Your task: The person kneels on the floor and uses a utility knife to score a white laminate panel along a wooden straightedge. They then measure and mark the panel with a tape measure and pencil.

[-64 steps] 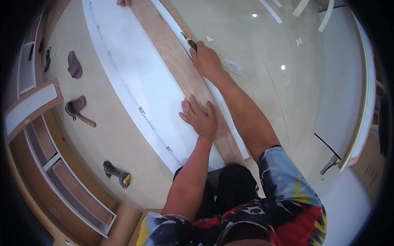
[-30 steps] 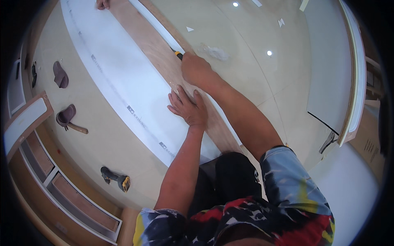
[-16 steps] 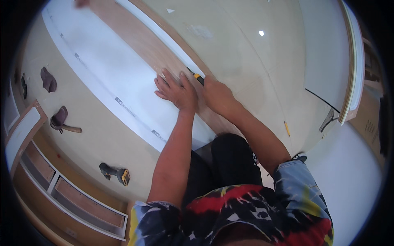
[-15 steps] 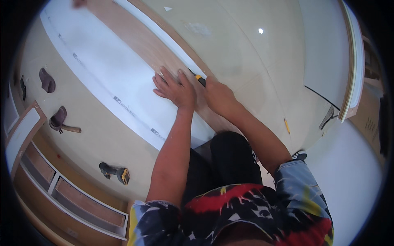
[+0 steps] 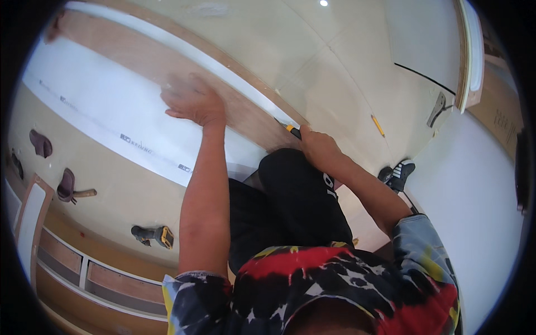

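Yellow knife (image 5: 292, 130) gripped in my right hand (image 5: 321, 148), I am seemingly cutting beside the board (image 5: 248, 110), needing a steady left hand (image 5: 196, 103), its blurred grip unclear.

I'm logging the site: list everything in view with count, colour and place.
Utility knife: 1, yellow-black, in right hand
Wooden board: 1, brown, on white panel
White panel: 1, white, under board
Slippers: 2, purplish-brown, left
Wooden handle: 1, tan, beside nearer slipper
Cordless drill: 1, black-yellow, lower left
Cabinet frame: 1, brown-white, lower left
Pencil: 1, yellow, right
Metal tool, type unclear: 1, grey, right
Leaning panels: count unclear, grey-white, upper right
Cardboard: 1, brown, far right
Striped shoe: 1, black-white, right
Another person's hand: 1, blurred, upper left
Shirt: 1, multicoloured, bottom
Trousers: 1, black, centre
Left hand: 1, blurred, over board
Right hand: 1, holding knife
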`<control>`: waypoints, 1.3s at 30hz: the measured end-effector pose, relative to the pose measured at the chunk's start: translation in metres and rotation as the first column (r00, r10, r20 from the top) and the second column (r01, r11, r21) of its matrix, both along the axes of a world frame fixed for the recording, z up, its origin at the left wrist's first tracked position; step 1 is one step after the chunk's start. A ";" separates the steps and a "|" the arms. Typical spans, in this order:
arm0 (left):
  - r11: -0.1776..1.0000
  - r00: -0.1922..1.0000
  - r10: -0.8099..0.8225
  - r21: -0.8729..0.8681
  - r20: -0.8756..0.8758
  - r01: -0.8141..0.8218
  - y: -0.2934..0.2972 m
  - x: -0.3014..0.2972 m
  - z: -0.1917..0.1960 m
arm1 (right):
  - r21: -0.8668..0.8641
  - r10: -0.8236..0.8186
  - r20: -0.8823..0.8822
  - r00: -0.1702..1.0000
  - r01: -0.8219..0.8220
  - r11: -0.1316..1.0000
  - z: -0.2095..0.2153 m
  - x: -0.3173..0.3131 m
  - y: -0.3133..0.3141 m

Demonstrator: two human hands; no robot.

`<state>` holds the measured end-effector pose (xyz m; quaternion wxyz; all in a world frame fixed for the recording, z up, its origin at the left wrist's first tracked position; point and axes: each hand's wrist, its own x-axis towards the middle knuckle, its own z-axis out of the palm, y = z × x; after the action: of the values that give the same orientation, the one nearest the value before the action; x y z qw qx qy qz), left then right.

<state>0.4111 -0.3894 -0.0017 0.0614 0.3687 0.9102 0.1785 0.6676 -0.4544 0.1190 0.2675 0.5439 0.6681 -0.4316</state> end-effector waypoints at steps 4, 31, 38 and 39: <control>1.000 1.000 0.000 -0.009 0.016 0.000 0.002 0.003 0.001 | -0.033 -0.047 0.012 0.999 0.047 0.998 0.003 0.020 -0.015; 1.000 0.995 0.020 -0.022 0.097 -0.018 0.004 0.005 0.007 | 0.349 -0.084 -0.502 0.861 0.290 0.891 -0.059 -0.256 0.227; 0.999 0.991 0.029 0.019 0.130 -0.032 0.002 0.005 0.011 | 0.371 0.038 -0.392 0.919 0.121 0.921 -0.058 -0.283 0.252; 0.999 0.992 0.025 0.024 0.123 -0.028 0.002 0.005 0.010 | 0.371 0.056 -0.364 0.930 0.090 0.924 -0.056 -0.283 0.253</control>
<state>0.4166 -0.3876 0.0087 0.1099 0.3456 0.9072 0.2132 0.3841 -0.2014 0.0627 0.0226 0.5008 0.7724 -0.3899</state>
